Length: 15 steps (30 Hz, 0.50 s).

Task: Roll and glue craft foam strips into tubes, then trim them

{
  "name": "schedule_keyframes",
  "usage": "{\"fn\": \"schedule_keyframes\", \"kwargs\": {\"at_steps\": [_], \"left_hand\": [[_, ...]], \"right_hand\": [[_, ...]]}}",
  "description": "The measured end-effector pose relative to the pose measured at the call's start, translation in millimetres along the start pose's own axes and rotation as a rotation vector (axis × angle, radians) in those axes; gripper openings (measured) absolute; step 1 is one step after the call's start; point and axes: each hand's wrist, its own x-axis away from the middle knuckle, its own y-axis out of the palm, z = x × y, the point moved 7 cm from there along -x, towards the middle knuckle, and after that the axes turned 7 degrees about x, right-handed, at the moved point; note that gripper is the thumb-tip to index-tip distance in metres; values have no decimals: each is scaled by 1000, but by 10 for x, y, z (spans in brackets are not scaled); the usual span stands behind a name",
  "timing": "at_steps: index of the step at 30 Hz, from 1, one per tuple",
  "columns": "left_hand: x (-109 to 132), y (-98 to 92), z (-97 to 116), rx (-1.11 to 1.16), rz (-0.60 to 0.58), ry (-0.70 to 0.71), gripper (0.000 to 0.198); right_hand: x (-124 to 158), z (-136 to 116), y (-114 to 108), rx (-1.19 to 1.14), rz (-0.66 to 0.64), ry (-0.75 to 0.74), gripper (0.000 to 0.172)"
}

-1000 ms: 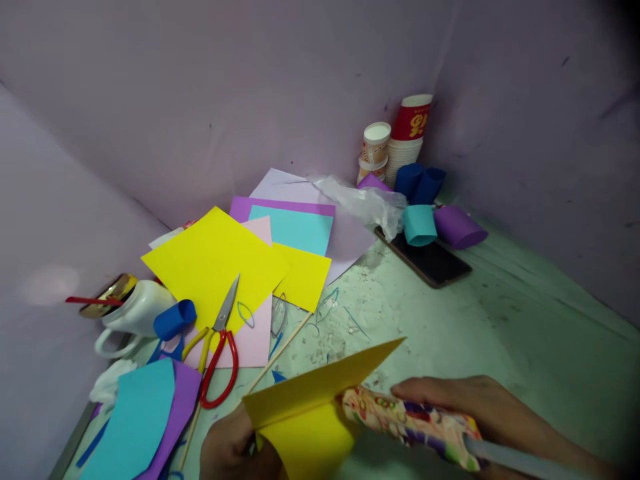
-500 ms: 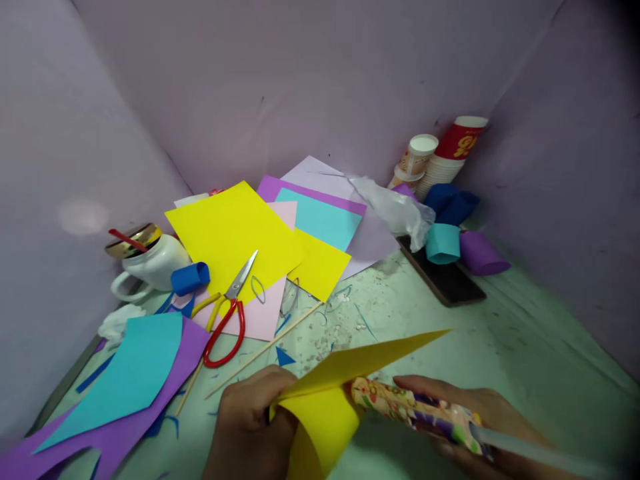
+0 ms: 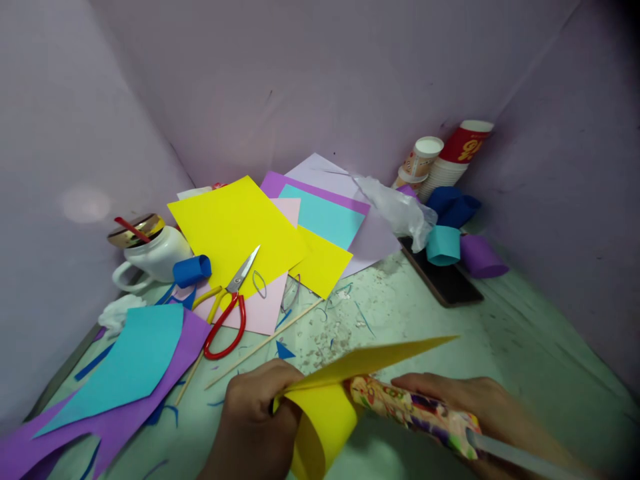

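In the head view my left hand [image 3: 260, 417] is closed on a folded yellow craft sheet [image 3: 330, 427], its lower part curled into a loop and its upper flap pointing right. My right hand [image 3: 480, 413] grips a glue gun [image 3: 413, 410] covered in a colourful pattern, with a translucent glue stick [image 3: 520, 453] sticking out of its back end. The gun's tip meets the yellow sheet near the fold; the exact contact is hidden. Fingers underneath the gun are partly out of sight.
Red- and yellow-handled scissors [image 3: 233, 307] lie on flat yellow sheets [image 3: 240, 227]. Cut turquoise [image 3: 130, 367] and purple pieces are at left, near a white mug [image 3: 160, 257]. A phone [image 3: 445, 280], a turquoise paper ring [image 3: 443, 245] and stacked paper cups [image 3: 457, 157] stand at right. A thin stick [image 3: 265, 343] lies centrally.
The view has shifted slightly. Both hands keep their grips, and the glue gun's tip stays at the fold of the yellow sheet, with only small movement.
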Motion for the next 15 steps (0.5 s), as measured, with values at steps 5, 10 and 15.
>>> {"fn": "schedule_keyframes", "kwargs": {"at_steps": [5,10,15], "left_hand": [[-10,19,-18,-31,-59,-5,29],[-8,2,69,-23,-12,78,30],[0,14,30,-8,-6,63,32]], "right_hand": [[-56,-7,7,-56,-65,17,38],[-6,-25,-6,-37,-48,-50,39],[174,141,-10,100,-31,-73,53]]}}
